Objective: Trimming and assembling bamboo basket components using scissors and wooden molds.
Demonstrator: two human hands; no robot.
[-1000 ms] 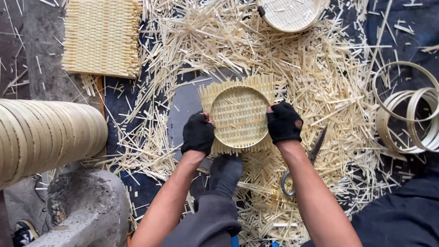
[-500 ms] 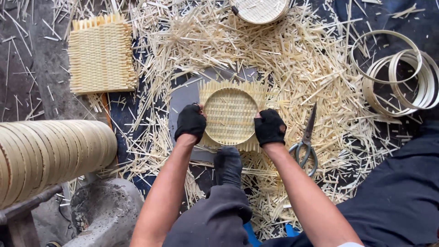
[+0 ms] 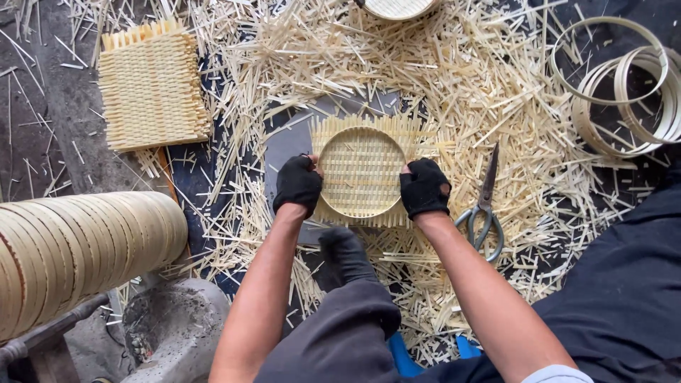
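Observation:
A round bamboo hoop pressed into a square woven bamboo mat (image 3: 362, 170) lies on a dark board among bamboo offcuts. My left hand (image 3: 298, 186), in a black glove, grips the hoop's left edge. My right hand (image 3: 423, 187), also gloved in black, grips its right edge. My foot in a dark sock (image 3: 342, 254) rests just below the mat. Scissors (image 3: 484, 209) lie on the offcuts right of my right hand.
A spare woven mat (image 3: 152, 85) lies at upper left. A long stack of bamboo hoops (image 3: 78, 245) lies on its side at left. Loose hoops (image 3: 624, 92) are piled at upper right, and a finished round tray (image 3: 397, 7) sits at the top edge.
The view has shifted, so the mat and hoops sit differently in frame. Both hands keep their grip on the hoop's sides and press it into the mat.

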